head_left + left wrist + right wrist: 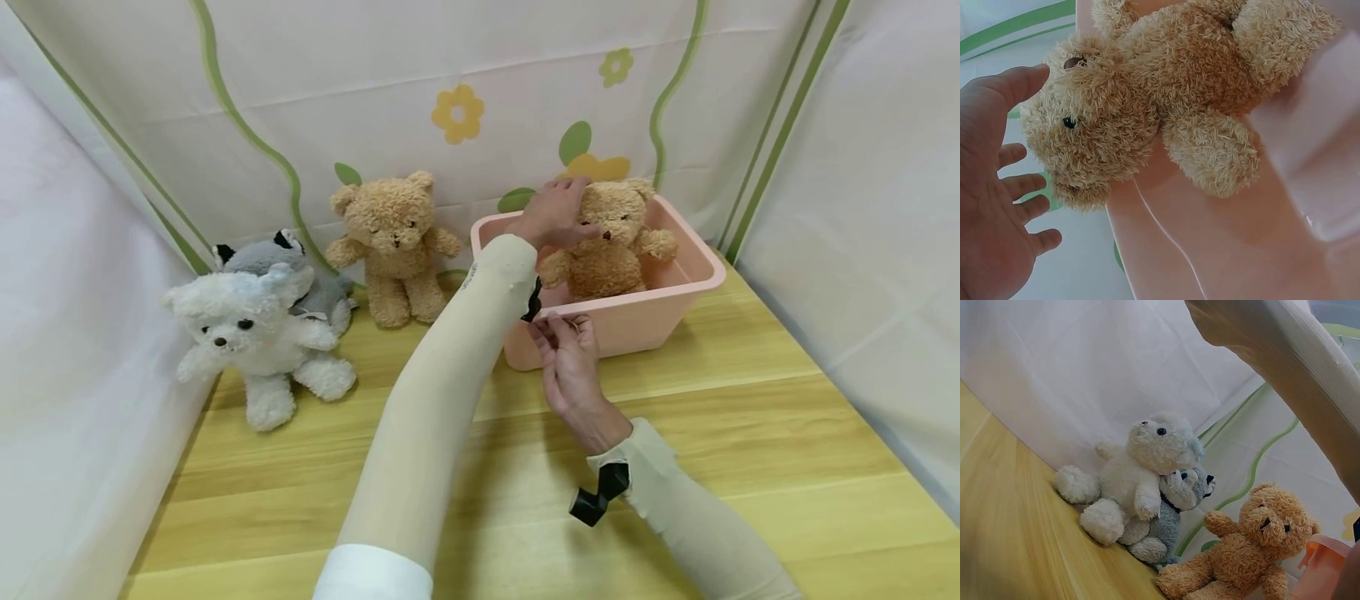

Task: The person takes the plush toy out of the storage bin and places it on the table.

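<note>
A light brown teddy bear [611,250] sits upright inside a pink plastic bin [637,323], its head above the rim. My left hand [553,215] reaches over the bin to the side of the bear's head. In the left wrist view that hand [991,181] has its fingers spread apart, the thumb tip right at the bear's muzzle [1079,78]. At the bin's front wall my right hand [573,375], palm turned up, pinches the rim with bent fingers. The right wrist view shows only a corner of the bin [1322,569].
Another brown teddy bear [397,250] stands left of the bin against the patterned back curtain [510,92]. Farther left, a white plush bear [255,333] leans before a grey plush animal [330,292]. All are on a wooden table [300,492] between white side curtains.
</note>
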{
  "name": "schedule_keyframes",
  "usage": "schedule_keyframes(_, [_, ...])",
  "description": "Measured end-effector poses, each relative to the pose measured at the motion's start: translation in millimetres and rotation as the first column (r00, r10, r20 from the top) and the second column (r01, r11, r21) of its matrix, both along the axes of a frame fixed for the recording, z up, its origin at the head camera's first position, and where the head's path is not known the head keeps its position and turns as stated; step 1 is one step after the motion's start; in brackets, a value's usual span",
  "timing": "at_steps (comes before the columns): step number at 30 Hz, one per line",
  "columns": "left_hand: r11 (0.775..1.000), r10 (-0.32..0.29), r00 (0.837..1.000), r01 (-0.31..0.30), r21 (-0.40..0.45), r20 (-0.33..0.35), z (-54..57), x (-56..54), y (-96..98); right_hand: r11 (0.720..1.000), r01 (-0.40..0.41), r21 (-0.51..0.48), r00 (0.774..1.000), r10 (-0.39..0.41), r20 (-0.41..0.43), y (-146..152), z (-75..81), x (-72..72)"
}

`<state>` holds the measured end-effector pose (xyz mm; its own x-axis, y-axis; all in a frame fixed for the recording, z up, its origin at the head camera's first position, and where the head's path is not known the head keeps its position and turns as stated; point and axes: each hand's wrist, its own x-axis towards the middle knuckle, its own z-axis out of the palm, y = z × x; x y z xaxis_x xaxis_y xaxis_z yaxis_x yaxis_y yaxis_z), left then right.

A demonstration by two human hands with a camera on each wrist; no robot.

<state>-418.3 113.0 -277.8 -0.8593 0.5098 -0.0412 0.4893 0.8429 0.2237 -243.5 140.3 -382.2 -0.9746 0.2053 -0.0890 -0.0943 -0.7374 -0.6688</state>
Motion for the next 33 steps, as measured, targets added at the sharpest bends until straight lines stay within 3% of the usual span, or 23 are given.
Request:
schedule_keyframes(14, [1.000, 0.007, 0.998, -0.005, -0.029, 0.060, 4.0, 5.5, 2.2, 1.000, 0.002, 0.014, 1.000, -0.002, 0.005, -0.4, 0.2, 0.4])
schedule_keyframes(21, [1.000, -0.013, 0.993, 0.011, 0.016, 0.116, 3.2, 5.3, 1.9, 1.000, -0.009, 0.012, 1.000, 0.008, 0.002, -0.5, -0.4, 1.5])
schedule_keyframes(33, [0.995, -0.077, 0.993, 0.081, -0.050, 0.086, 3.7, 4.9, 6.7, 1.000, -0.005, -0.003, 1.000, 0.005, -0.011, 0.2, -1.5, 1.3])
